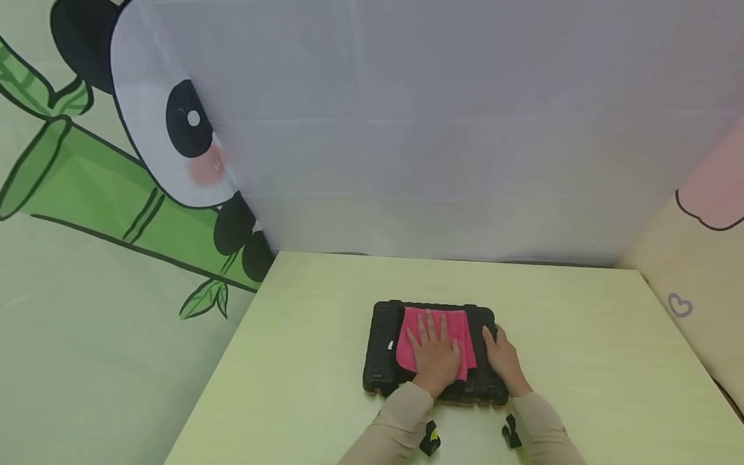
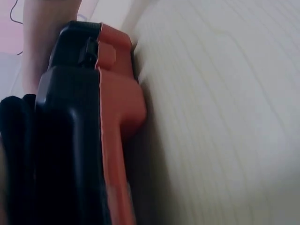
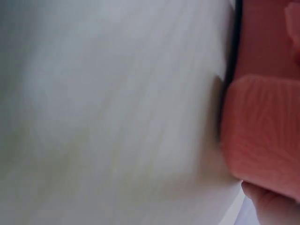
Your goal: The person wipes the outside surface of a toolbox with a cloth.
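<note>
A black hard plastic tool case [image 1: 380, 352] lies flat on the table, with a folded pink cloth [image 1: 464, 332] spread on its lid. My left hand [image 1: 434, 356] presses flat on the cloth, fingers straight and spread. At the case's right edge, my right hand [image 1: 504, 357] grips the side, thumb over the top. From the left wrist, the case's front side [image 2: 119, 96] shows a black upper half over an orange-red lower half, with a latch. The right wrist view has the red lower half [image 3: 262, 136] close up and fingertips [image 3: 272, 204] against its far end.
The pale wood-grain table [image 1: 314, 323] extends around the case on all sides. A white backdrop [image 1: 442, 161] stands behind it, and a panda-and-bamboo printed sheet [image 1: 116, 187] hangs at left. Small black straps [image 1: 430, 439] hang at both wrists.
</note>
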A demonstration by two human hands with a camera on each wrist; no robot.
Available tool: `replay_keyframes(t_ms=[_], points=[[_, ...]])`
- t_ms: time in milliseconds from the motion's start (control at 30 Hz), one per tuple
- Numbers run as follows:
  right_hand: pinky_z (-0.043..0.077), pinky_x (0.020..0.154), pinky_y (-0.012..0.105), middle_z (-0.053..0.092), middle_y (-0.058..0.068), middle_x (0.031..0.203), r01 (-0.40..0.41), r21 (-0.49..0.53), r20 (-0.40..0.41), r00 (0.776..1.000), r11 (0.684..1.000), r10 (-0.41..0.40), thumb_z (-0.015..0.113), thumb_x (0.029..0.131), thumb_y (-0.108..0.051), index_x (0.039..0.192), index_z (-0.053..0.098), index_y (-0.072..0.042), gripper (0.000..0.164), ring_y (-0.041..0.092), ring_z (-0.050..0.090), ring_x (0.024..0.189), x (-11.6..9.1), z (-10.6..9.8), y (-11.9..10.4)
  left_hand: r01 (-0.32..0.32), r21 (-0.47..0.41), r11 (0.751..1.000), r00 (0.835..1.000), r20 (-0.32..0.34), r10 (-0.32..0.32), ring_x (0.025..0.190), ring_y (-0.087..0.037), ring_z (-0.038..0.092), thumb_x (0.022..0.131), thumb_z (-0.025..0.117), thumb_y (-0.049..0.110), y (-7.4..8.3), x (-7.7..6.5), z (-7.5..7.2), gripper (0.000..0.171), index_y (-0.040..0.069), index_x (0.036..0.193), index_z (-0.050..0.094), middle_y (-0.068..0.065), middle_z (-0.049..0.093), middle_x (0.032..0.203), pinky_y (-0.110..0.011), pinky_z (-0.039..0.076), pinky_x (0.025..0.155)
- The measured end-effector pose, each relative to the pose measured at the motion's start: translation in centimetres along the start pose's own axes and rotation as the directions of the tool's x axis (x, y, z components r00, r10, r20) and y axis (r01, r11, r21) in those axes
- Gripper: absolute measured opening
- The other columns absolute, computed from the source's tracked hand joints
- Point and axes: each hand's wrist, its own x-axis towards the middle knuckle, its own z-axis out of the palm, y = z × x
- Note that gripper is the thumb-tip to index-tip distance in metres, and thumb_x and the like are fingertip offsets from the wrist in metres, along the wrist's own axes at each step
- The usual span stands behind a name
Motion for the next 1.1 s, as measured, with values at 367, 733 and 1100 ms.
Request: replay_keyframes(t_ms=[367,733,1100], points=[[0.026,0.105,0.057,0.025,0.037,0.14,0.007,-0.007,-0.021,1.0,1.0,-0.007,0.014,0.101,-0.037,0.14,0.017,0.013,0.063,0.05,0.027,0.129,0.0,0.0,0.3,-0.032,0.017,0.999,0.998,-0.048,0.033,0.143,-0.03,0.012,0.095,0.032,0.045,2.8,0.1,0.6,0.056,0.023,0.146,0.027,-0.007,0.019,0.154,-0.055,0.014,0.11],[0.025,0.106,0.056,0.025,0.036,0.141,0.008,0.019,-0.024,1.0,1.0,-0.007,0.015,0.101,-0.036,0.14,0.017,0.013,0.063,0.049,0.026,0.13,0.4,0.4,0.7,-0.042,-0.055,0.998,0.999,0.023,0.043,0.143,-0.029,0.009,0.095,0.034,0.045,2.6,0.2,0.1,0.058,0.021,0.146,0.025,-0.008,0.016,0.154,-0.055,0.012,0.111],[0.027,0.105,0.057,0.025,0.039,0.139,0.023,-0.059,-0.007,1.0,0.998,-0.024,0.014,0.1,-0.043,0.138,0.015,0.017,0.072,0.051,0.027,0.129,0.6,-1.0,0.2,-0.063,-0.458,0.887,0.992,-0.128,0.004,0.138,-0.037,0.021,0.095,0.048,0.029,-4.5,0.4,-5.2,0.054,0.002,0.14,0.035,-0.015,0.031,0.148,-0.058,0.025,0.106]])
